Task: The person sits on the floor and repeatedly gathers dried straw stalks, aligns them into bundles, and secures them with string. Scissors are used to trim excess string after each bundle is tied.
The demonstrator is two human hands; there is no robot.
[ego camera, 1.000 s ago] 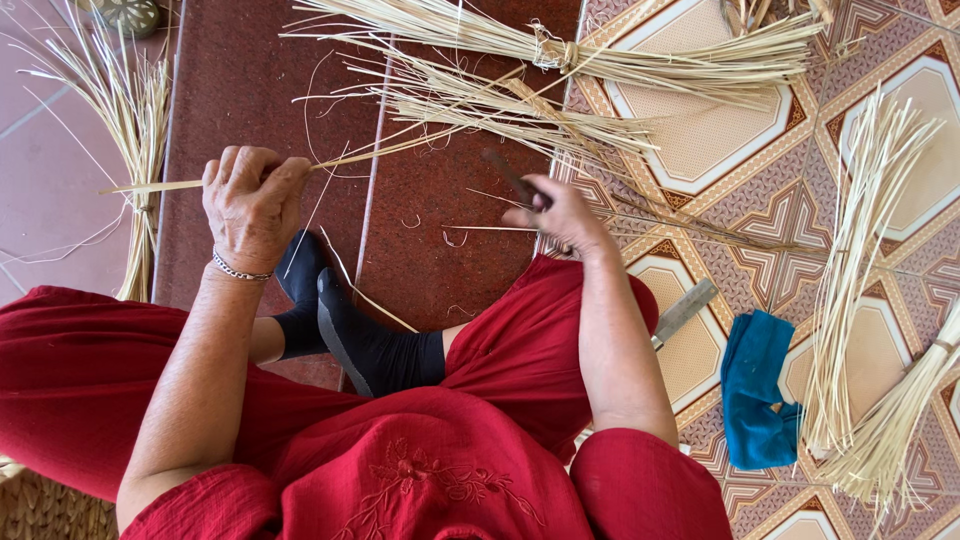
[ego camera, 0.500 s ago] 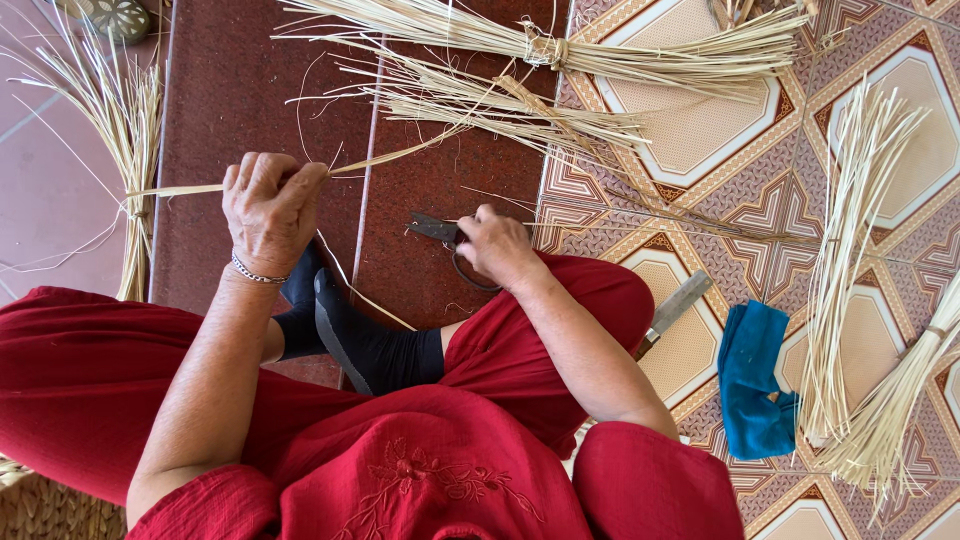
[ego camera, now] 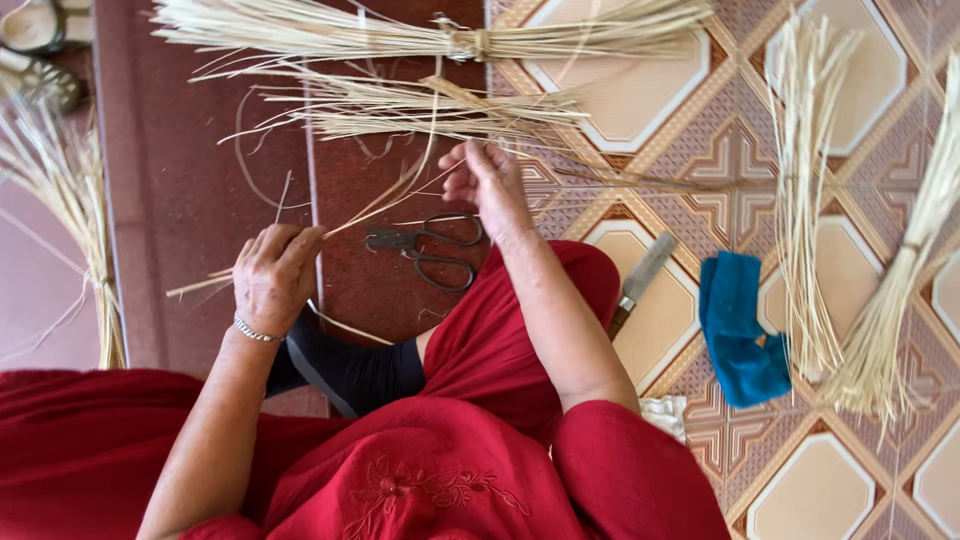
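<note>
**Straw strip held, scissors on the floor**

While seated on tiled floor [ego camera: 640,95], centre frame: left hand [ego camera: 272,275] closed round pale straw strip [ego camera: 380,203], pinched near its lower end. Strip runs up and right toward right hand [ego camera: 490,180], which hovers open, fingers loosely curled, apparently just touching the strip's upper part; contact hard to confirm.

- Black scissors [ego camera: 430,248] flat on dark red floor strip, just below right hand, between the two hands. Not held.
- Tied straw bundle [ego camera: 430,35] across top of frame; looser sheaf [ego camera: 440,105] under it, just above right hand.
- Knife [ego camera: 640,280] right of the red-clothed knee; blue cloth [ego camera: 738,335] further right; more straw [ego camera: 810,190] at right edge.

Judgement on doing it well: keep left pinch firm and low so strip stays taut; slide right fingers along one strand only, clear of the loose sheaf. Mind the scissors' points close under the wrist.
</note>
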